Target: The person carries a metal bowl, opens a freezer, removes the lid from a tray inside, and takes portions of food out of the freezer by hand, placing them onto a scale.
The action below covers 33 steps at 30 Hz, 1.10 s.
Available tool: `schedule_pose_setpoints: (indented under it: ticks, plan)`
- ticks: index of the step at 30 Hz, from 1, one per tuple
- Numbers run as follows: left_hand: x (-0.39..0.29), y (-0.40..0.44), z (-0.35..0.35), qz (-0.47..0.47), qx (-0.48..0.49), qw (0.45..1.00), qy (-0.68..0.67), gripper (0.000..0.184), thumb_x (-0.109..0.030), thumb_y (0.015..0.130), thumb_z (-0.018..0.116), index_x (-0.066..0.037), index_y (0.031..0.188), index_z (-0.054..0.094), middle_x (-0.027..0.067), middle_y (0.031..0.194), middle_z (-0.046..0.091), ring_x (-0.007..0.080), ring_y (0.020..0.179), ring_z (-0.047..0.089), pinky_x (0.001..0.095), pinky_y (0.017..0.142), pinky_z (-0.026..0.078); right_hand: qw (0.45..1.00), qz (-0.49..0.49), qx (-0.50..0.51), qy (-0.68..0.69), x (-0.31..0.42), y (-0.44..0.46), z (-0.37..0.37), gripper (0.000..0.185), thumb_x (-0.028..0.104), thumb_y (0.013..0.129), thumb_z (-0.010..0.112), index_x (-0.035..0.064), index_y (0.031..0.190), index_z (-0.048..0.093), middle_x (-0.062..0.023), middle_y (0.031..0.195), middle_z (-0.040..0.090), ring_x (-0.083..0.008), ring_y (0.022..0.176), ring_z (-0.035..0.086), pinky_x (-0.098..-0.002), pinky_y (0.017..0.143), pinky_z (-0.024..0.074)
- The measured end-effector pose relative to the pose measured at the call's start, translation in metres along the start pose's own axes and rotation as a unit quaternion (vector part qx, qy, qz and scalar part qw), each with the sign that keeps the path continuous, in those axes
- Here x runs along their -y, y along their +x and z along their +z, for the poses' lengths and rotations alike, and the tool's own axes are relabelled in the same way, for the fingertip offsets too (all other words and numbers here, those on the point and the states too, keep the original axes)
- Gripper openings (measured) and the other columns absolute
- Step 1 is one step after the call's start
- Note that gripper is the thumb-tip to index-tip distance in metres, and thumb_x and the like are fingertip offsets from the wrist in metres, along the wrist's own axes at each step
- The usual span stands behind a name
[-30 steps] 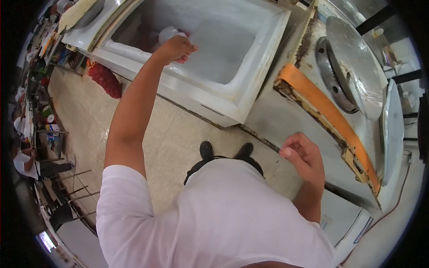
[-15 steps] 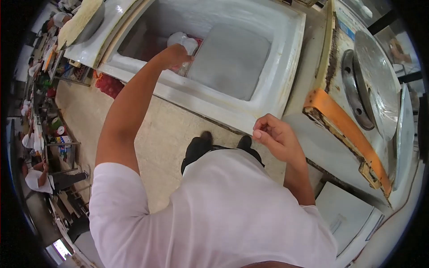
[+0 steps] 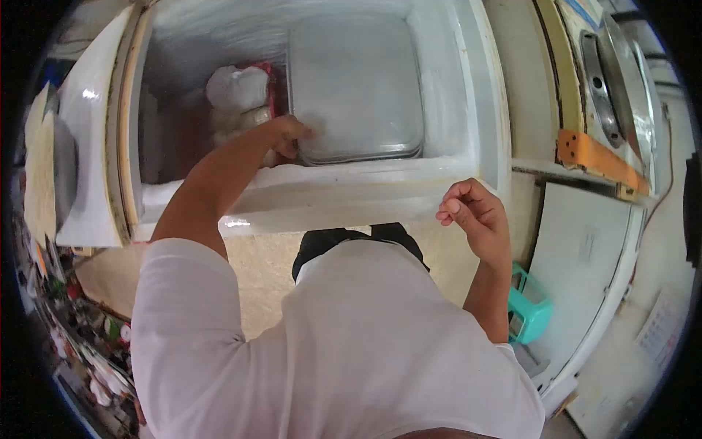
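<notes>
Grey, rectangular, frosted container [image 3: 356, 84] lay right of and beyond the left hand [image 3: 291, 137], whose grip could not be told, its arm crossing the white chest freezer [image 3: 351, 196] rim presumably because contents sat lower, while the right hand [image 3: 475, 218] hovered, fingers curled against thumb.

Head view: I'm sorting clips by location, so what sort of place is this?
Possibly a kitchen or food store: an open chest freezer, a rectangular container inside it, clutter at left.
</notes>
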<state>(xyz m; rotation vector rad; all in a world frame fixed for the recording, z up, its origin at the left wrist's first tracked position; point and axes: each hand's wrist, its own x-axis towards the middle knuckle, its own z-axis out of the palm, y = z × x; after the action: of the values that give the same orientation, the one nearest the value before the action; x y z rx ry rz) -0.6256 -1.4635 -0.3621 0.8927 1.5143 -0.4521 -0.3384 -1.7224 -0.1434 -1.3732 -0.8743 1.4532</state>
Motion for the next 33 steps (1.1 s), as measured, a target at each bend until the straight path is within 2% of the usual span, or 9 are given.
schedule_pose_setpoints:
  ticks: [5, 7, 11, 14, 17, 19, 24, 29, 33]
  plan:
    - [0.016, 0.010, -0.007, 0.003, 0.118, 0.987, -0.106, 0.059, -0.024, 0.084, 0.066, 0.002, 0.129, 0.038, 0.0211, 0.131, 0.044, 0.0357, 0.115, 0.047, 0.0483, 0.096, 0.041, 0.996, 0.012, -0.083, 0.015, -0.012, -0.016, 0.016, 0.009, 0.009, 0.089, 0.056, 0.0011, 0.092, 0.053, -0.0019, 0.080, 0.055, -0.0092, 0.073, 0.055, -0.0235, 0.066, 0.0462]
    - [0.018, -0.005, -0.005, 0.100, 0.161, 0.943, -0.272, 0.050, -0.019, 0.087, 0.061, 0.002, 0.127, 0.040, 0.0182, 0.129, 0.045, 0.0325, 0.116, 0.047, 0.0480, 0.097, 0.041, 0.996, 0.012, -0.088, 0.020, -0.018, -0.021, 0.022, 0.009, 0.009, 0.089, 0.056, 0.0012, 0.092, 0.053, -0.0020, 0.081, 0.056, -0.0093, 0.073, 0.055, -0.0233, 0.066, 0.0462]
    - [0.006, -0.069, -0.009, 0.184, 0.030, 0.951, -0.246, 0.040, -0.014, 0.087, 0.060, 0.000, 0.122, 0.044, 0.0142, 0.115, 0.054, 0.0267, 0.106, 0.053, 0.0501, 0.087, 0.047, 0.996, 0.001, -0.090, 0.008, -0.024, -0.022, 0.031, 0.010, 0.010, 0.089, 0.057, 0.0015, 0.091, 0.053, -0.0021, 0.081, 0.056, -0.0096, 0.073, 0.056, -0.0233, 0.065, 0.0467]
    - [-0.007, -0.112, -0.020, 0.299, 0.010, 0.871, -0.389, 0.037, -0.010, 0.086, 0.059, 0.001, 0.119, 0.045, 0.0141, 0.115, 0.054, 0.0277, 0.103, 0.055, 0.0459, 0.088, 0.047, 0.995, -0.005, -0.096, -0.015, -0.018, -0.020, 0.034, 0.010, 0.011, 0.089, 0.058, 0.0019, 0.090, 0.053, -0.0018, 0.080, 0.056, -0.0097, 0.072, 0.056, -0.0237, 0.064, 0.0472]
    - [-0.030, -0.153, -0.041, 0.319, 0.045, 0.814, -0.482, 0.030, -0.006, 0.085, 0.058, 0.002, 0.111, 0.047, 0.0135, 0.105, 0.055, 0.0254, 0.093, 0.057, 0.0370, 0.075, 0.052, 0.995, -0.022, -0.084, -0.040, -0.015, -0.013, 0.033, 0.011, 0.012, 0.089, 0.058, 0.0019, 0.090, 0.054, -0.0019, 0.079, 0.056, -0.0099, 0.071, 0.056, -0.0241, 0.063, 0.0476]
    - [-0.041, -0.150, -0.067, 0.298, 0.039, 0.773, -0.559, 0.023, -0.003, 0.084, 0.057, 0.004, 0.104, 0.047, 0.0115, 0.090, 0.052, 0.0189, 0.075, 0.055, 0.0278, 0.055, 0.049, 0.994, -0.026, -0.087, -0.061, -0.006, -0.005, 0.032, 0.011, 0.012, 0.089, 0.057, 0.0019, 0.090, 0.054, -0.0019, 0.079, 0.056, -0.0100, 0.071, 0.056, -0.0242, 0.063, 0.0477]
    - [-0.022, -0.151, -0.103, 0.308, 0.164, 0.672, -0.653, 0.016, -0.001, 0.084, 0.055, 0.005, 0.096, 0.046, 0.0111, 0.079, 0.049, 0.0131, 0.058, 0.048, 0.0206, 0.042, 0.038, 0.988, -0.037, -0.082, -0.127, 0.015, 0.024, 0.025, 0.012, 0.013, 0.090, 0.055, 0.0011, 0.090, 0.054, -0.0022, 0.076, 0.056, -0.0101, 0.071, 0.056, -0.0241, 0.063, 0.0476]
    - [0.003, -0.157, -0.104, 0.326, 0.181, 0.603, -0.705, 0.012, -0.003, 0.086, 0.049, 0.006, 0.094, 0.045, 0.0169, 0.082, 0.053, 0.0136, 0.055, 0.049, 0.0201, 0.040, 0.038, 0.973, 0.018, 0.065, -0.219, 0.000, 0.106, 0.019, 0.019, 0.016, 0.089, 0.054, -0.0019, 0.092, 0.058, -0.0041, 0.078, 0.059, -0.0122, 0.073, 0.056, -0.0261, 0.067, 0.0469]
    - [0.012, -0.143, -0.106, 0.331, 0.291, 0.535, -0.721, 0.022, -0.002, 0.087, 0.044, 0.012, 0.104, 0.042, 0.0280, 0.092, 0.054, 0.0143, 0.056, 0.052, 0.0195, 0.039, 0.040, 0.930, 0.090, 0.179, -0.308, -0.064, 0.219, 0.024, 0.022, 0.007, 0.087, 0.049, -0.0049, 0.103, 0.057, -0.0095, 0.093, 0.058, -0.0156, 0.084, 0.054, -0.0272, 0.072, 0.0458]
